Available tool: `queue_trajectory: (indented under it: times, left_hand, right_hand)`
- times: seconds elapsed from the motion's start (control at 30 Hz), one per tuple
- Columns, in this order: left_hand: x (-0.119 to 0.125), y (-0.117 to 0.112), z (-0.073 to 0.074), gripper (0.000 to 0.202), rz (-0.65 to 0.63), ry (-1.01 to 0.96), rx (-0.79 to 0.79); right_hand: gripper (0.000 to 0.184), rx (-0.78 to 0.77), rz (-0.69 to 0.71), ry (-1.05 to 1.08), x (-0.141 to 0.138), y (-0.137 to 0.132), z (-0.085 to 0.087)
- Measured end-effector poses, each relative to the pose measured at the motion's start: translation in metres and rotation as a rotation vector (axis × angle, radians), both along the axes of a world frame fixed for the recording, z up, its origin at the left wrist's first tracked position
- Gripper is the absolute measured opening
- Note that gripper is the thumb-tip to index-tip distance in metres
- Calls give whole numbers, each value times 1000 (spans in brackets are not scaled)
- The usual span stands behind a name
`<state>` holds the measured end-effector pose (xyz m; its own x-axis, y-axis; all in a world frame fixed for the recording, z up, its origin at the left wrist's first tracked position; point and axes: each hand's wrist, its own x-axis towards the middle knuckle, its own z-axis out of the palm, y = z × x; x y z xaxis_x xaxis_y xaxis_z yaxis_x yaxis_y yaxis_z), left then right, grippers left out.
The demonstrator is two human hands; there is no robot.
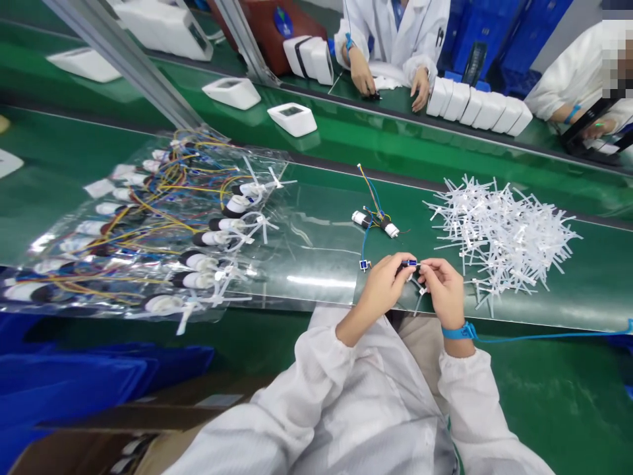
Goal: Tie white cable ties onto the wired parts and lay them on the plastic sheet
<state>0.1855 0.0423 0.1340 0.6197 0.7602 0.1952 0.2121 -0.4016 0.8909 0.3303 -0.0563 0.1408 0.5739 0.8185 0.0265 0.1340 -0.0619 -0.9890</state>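
My left hand (pixel 384 285) and my right hand (pixel 445 290) meet at the near edge of the green mat (pixel 494 198), both pinching a small blue connector (pixel 408 263) with thin wires. A white cable tie (pixel 420 297) hangs from my right fingers. Just beyond my hands lies a wired part (pixel 374 218) with two white-and-black cylinders and blue and yellow leads, one lead ending in a small blue plug (pixel 364 265). A blue wrist strap (pixel 459 331) circles my right wrist.
A heap of white cable ties (pixel 499 231) lies at the right. A clear plastic sheet (pixel 148 231) at the left holds several tied wired parts. White device housings (pixel 293 119) ride the far belt, where two people in white coats work.
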Motion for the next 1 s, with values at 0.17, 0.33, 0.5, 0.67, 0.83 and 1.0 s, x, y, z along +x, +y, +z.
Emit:
queue_trajectory:
  times: [0.17,0.33,0.5,0.67,0.83,1.0]
  left_hand:
    - [1,0,3,17,-10,-3,-5]
    - [2,1,6,17,-24,7,-20]
    - [3,1,8,16,-4,-27,-66]
    - [1,0,11,17,-11,-71,-118]
    - [-2,0,10,17,-17,-82,-114]
    - [-3,0,10,17,-42,-83,-113]
  right_hand:
    - [23,29,-4,-18,0,-2,-5]
    - [22,29,2,2,2,0,-6]
    - [24,28,36,20,3,2,-5]
    - [27,74,17,58,0,3,-5]
    - [32,72,16,61,-1,2,-7]
    - [34,95,25,87,0,0,-7]
